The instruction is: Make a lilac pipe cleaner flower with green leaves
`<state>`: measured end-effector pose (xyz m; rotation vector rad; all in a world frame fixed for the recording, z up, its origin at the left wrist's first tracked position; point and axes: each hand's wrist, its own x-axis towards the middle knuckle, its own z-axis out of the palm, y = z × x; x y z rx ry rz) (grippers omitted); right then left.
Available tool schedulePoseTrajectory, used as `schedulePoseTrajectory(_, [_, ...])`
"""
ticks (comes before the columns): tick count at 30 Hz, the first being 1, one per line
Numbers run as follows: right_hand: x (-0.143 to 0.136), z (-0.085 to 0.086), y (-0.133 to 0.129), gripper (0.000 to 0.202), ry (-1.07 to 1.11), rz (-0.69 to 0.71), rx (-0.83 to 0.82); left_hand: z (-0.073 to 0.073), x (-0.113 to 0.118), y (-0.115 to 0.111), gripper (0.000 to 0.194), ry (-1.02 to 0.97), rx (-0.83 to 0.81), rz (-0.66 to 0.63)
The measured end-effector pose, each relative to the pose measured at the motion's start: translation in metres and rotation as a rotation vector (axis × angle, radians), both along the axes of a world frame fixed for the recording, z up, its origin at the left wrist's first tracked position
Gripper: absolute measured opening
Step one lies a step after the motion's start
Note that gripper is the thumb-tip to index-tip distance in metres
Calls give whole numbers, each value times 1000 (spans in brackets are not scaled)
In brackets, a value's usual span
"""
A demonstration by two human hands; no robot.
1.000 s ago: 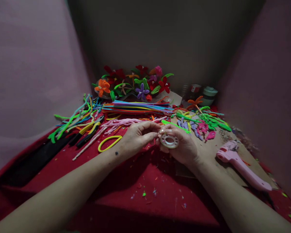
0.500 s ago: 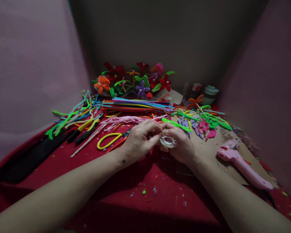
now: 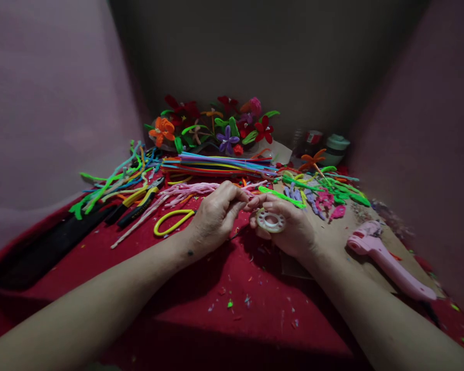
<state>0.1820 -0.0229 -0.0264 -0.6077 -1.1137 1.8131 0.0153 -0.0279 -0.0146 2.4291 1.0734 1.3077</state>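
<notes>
Fingers curled round it, my right hand [image 3: 294,226] holds a pale ring-shaped spool [image 3: 261,220] with small holes round its face and a wide hole in the middle. Just to its left, my left hand [image 3: 215,212] is closed in a pinch, thumb against fingers. What sits in that pinch is too small or hidden to make out. The fingertips of both hands are close together above the red cloth. Partly behind my left hand lies a pair of scissors with a yellow handle [image 3: 158,221]. Pink pipe cleaners [image 3: 189,191] lie behind the hands.
A pink glue gun [image 3: 390,265] rests on cardboard [image 3: 340,242] at the right, near green pipe-cleaner pieces [image 3: 338,193]. Pliers [image 3: 139,206] lie left. Pipe-cleaner flowers [image 3: 227,139] and a bundle of colored stems [image 3: 224,164] stand behind. Scraps dot the red cloth [image 3: 201,288].
My hands have drawn slightly apart, the left moving a little left. The spool has shifted a little right and shows more of its face.
</notes>
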Motion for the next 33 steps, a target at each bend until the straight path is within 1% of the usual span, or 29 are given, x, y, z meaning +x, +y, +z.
schedulePoseTrajectory(3, [0,1,-1,18,28,2,-13,1,1,-3,11,16,10,-39])
schedulePoseTrajectory(5, [-1,1,-1,20,61,9,-27,1,3,-5,15,24,-20,-74])
schedulePoseTrajectory(8, [-1,1,-2,25,116,33,-65,-1,4,-7,14,18,-54,-90])
schedulePoseTrajectory(11, [-1,0,-1,28,140,61,-105,-4,3,-7,13,70,51,-85])
schedulePoseTrajectory(14, [0,-2,-1,28,135,89,-130,-6,2,-6,14,131,158,-112])
schedulePoseTrajectory(20, [0,-2,-2,26,144,127,-169,-9,1,-5,13,203,279,-137])
schedulePoseTrajectory(25, [-2,-2,-3,22,185,157,-225,-6,0,-6,15,290,388,-151])
schedulePoseTrajectory(29, [-2,-2,-3,19,217,181,-259,-5,1,-7,9,321,397,-93])
schedulePoseTrajectory(33, [-2,-2,-3,20,241,191,-267,-6,2,-8,10,306,377,-73])
